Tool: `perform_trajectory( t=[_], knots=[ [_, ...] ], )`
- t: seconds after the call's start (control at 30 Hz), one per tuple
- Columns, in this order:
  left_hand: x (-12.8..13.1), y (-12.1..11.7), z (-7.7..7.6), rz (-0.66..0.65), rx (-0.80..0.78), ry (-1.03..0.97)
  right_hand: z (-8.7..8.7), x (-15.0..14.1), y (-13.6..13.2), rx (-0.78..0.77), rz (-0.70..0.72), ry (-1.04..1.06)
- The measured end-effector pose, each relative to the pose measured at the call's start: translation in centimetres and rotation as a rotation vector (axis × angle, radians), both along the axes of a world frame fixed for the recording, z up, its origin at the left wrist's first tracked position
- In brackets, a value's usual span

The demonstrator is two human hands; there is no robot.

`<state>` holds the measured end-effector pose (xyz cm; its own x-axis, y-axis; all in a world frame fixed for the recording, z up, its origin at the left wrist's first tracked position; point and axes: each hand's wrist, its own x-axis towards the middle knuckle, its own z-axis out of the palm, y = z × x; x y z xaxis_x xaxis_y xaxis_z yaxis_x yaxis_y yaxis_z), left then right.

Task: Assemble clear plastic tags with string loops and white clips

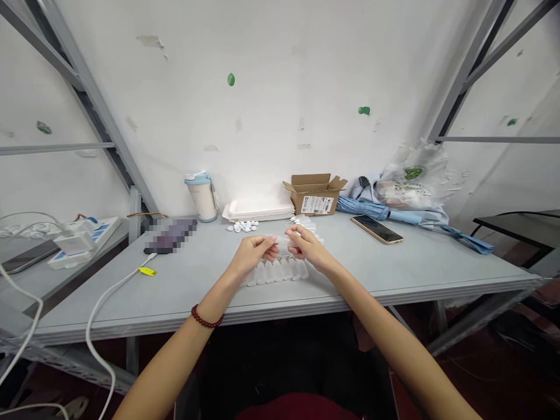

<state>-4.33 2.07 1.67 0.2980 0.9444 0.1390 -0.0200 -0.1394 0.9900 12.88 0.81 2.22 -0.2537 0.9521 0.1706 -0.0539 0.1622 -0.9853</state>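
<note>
My left hand (261, 247) is closed on one end of a small clear plastic tube (283, 239). At the tube's other end, the fingers of my right hand (301, 240) are pinched together, partly hiding it. Whether a cap sits on this tube I cannot make out. Just below both hands, a row of several frosted, capped-looking tubes (275, 272) lies side by side on the table. More clear tubes (307, 221) lie behind my right hand. A loose pile of small white caps (243, 226) is beyond my left hand.
On the grey table (394, 268) stand a cup (202, 195), white trays (260, 209) and an open cardboard box (315, 201). To the right lie a phone (377, 228), a folded blue umbrella (371, 209) and a plastic bag (413, 181). A white cable (105, 297) crosses the left side.
</note>
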Motion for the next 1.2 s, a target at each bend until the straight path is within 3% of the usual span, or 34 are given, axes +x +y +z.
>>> perform_trajectory(
  t=[0.23,0.6,1.2],
  knots=[
    [-0.1,-0.23,0.16,-0.024,0.015,0.064,0.11,-0.02,-0.05,-0.024,0.017,-0.006],
    [0.02,-0.83,0.97,-0.005,0.182,0.136,0.02,0.13,0.1,-0.047,-0.023,-0.027],
    [0.18,-0.2,0.09,-0.023,0.093,0.111,0.23,0.16,-0.13,-0.036,0.075,-0.033]
  ],
)
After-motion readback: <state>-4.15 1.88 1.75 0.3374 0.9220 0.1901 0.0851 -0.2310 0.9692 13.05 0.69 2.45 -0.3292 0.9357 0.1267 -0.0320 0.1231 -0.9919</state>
